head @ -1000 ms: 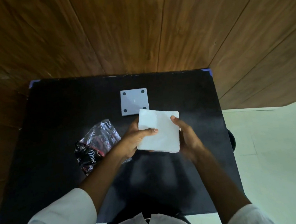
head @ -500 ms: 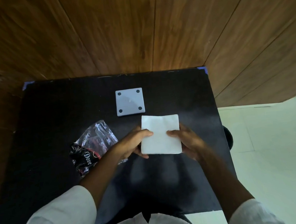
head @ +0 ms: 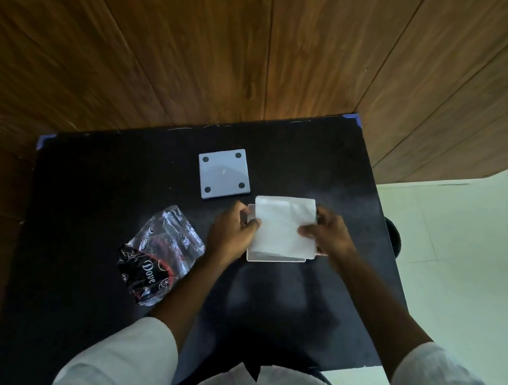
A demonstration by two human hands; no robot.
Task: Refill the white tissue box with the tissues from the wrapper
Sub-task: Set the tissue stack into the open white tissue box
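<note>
A white stack of tissues [head: 281, 227] sits partly inside the open white tissue box [head: 277, 258], whose rim shows along the near and left edges. My left hand [head: 233, 233] grips the stack's left edge with the thumb on top. On the right edge, my right hand [head: 326, 231] holds the stack, fingers pressing on its top. The box's flat white lid [head: 224, 173], with a dark dot at each corner, lies on the table just beyond. The empty crumpled clear-and-black wrapper [head: 159, 255] lies left of my left hand.
Everything rests on a black table [head: 89, 184] against a wooden wall [head: 231, 44]. Pale floor [head: 473, 263] shows past the table's right edge, where a dark round object [head: 395, 240] pokes out.
The tissue stack, held tilted in the air a second ago, has come down level and into the white box, whose rim now shows around it. Both hands stayed on the stack.
</note>
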